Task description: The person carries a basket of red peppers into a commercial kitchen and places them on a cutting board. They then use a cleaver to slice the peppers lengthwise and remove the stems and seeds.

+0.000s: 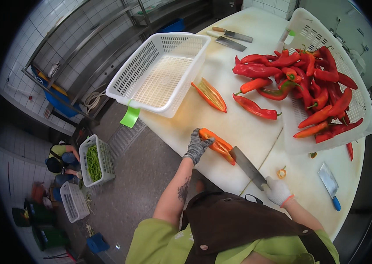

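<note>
My left hand (199,145), in a grey knit glove, grips the upper end of a cut-open orange-red pepper (218,145) lying on the white cutting surface (186,123). In a white glove, my right hand (276,190) holds a kitchen knife (249,167) by its handle. The blade's far end touches the pepper's lower part. Beyond my left hand lies a pepper half (209,95) with its pale hollow inside facing up. A cut-off pepper top (281,172) with its stem sits just past my right hand.
A white plastic basket (159,107) stands on the left edge. Red peppers (304,76) spill from a tipped white basket (365,125) at right. Two cleavers (230,43) lie at the back; a blue-handled cleaver (329,181) lies right. A person (62,158) crouches by a crate of green peppers (93,163).
</note>
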A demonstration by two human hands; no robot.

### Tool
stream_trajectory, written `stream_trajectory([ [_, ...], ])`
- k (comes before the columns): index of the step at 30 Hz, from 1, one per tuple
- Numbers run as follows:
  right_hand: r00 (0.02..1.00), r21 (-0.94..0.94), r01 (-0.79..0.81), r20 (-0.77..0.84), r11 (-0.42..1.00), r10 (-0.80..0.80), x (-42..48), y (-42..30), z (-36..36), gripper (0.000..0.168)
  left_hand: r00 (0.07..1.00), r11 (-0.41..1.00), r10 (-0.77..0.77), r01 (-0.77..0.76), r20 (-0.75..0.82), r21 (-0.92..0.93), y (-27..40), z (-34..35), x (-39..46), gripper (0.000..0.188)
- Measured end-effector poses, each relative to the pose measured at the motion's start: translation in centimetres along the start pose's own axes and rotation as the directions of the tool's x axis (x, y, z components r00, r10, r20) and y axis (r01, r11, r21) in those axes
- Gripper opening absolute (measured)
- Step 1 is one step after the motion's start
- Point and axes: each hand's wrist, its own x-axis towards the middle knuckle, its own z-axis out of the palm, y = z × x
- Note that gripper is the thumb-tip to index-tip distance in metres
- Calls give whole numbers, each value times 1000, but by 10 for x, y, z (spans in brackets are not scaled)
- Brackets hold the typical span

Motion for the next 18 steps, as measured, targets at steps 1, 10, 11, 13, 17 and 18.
stream_trajectory([
  [1, 1000, 41, 19, -11, 999, -18, 0, 3, 3, 23, 999, 999, 30, -32, 40, 43, 0, -5, -1, 63],
  [10, 892, 826, -453, 427, 336, 151, 15, -9, -3, 11, 936, 867, 351, -309, -38, 392, -7, -17, -40, 53],
  [11, 888, 829, -460, 438, 319, 141, 16, -6, 0, 11, 943, 902, 325, -285, -75, 324, 3, -17, -51, 45],
  [13, 882, 814, -470, 449, 342, 144, 18, -5, 4, 11, 932, 870, 360, -316, -50, 379, 13, -24, -61, 42],
  [17, 925, 664, -372, 321, 649, 202, 1, -13, 10, 12, 824, 502, 537, -484, 181, 717, 12, -47, -85, 36],
  [18, 941, 605, -326, 281, 727, 188, -10, -17, 10, 14, 894, 647, 390, -438, 223, 624, 23, -51, -98, 34],
])
